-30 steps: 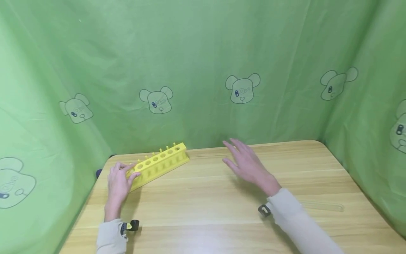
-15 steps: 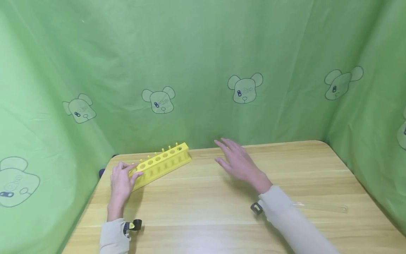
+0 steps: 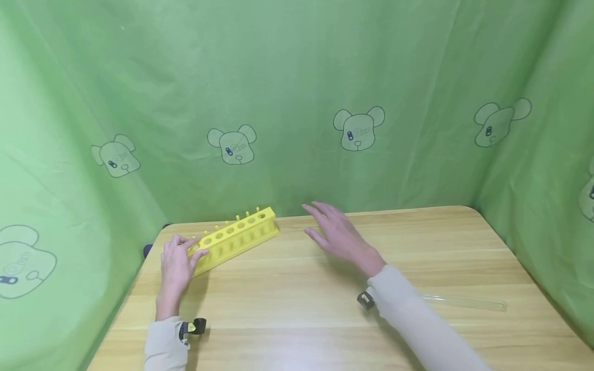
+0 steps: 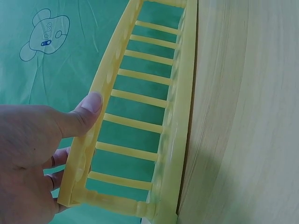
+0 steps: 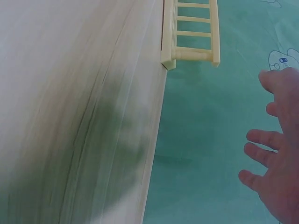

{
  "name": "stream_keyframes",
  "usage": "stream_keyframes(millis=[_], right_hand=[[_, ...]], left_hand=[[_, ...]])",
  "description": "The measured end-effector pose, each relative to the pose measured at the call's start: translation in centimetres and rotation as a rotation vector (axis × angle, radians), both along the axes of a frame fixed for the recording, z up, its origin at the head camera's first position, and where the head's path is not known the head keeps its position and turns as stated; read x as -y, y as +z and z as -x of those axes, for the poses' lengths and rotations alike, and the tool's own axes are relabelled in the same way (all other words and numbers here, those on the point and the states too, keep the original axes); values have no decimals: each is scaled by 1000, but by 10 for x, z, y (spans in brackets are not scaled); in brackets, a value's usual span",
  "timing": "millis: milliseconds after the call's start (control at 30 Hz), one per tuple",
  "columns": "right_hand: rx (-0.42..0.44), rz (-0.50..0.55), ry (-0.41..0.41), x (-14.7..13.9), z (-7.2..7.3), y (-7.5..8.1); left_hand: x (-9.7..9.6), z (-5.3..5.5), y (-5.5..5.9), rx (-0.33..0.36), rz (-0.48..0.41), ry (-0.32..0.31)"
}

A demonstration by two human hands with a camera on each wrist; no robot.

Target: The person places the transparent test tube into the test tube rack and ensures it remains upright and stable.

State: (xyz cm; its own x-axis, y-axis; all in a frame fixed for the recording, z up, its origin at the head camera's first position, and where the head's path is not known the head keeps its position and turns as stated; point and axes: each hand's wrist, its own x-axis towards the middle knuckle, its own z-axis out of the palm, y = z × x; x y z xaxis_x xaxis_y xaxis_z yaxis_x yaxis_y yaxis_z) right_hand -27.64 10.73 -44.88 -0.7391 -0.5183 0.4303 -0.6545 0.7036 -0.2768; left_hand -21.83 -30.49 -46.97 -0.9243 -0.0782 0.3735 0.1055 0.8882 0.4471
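Observation:
A yellow test tube rack [image 3: 236,237] with a row of round holes and upright pegs stands at the back left of the table. My left hand [image 3: 176,263] grips its near left end; in the left wrist view the thumb [image 4: 88,109] presses one side of the top bar, with other fingers behind it. Away to the right of the rack, my right hand [image 3: 339,234] hovers above the table, fingers spread and holding nothing. A clear glass test tube [image 3: 468,302] lies on the table at the right, its left end hidden behind the right sleeve.
The wooden table [image 3: 287,304] has a rounded back right corner. A green curtain [image 3: 287,103] with printed bear heads closes off the back and both sides. Something dark [image 3: 147,250] shows at the table's left edge.
My right hand has moved left toward the rack, still spread and without anything in it. The left hand keeps its grip at the rack's end, and the rack stays in place.

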Motion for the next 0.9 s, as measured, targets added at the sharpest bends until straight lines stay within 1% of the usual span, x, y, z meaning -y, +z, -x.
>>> stream_keyframes(millis=[233, 433, 733, 900], right_hand=[[-32, 20, 51, 13, 8, -3], [-30, 29, 87, 22, 14, -6], [-7, 38, 113, 34, 19, -8], [27, 27, 103, 40, 20, -5]], left_hand=[[0, 0, 1, -11, 6, -5], [-1, -1, 3, -10, 9, -7], [1, -1, 5, 23, 2, 3], [1, 0, 5, 29, -4, 0]])
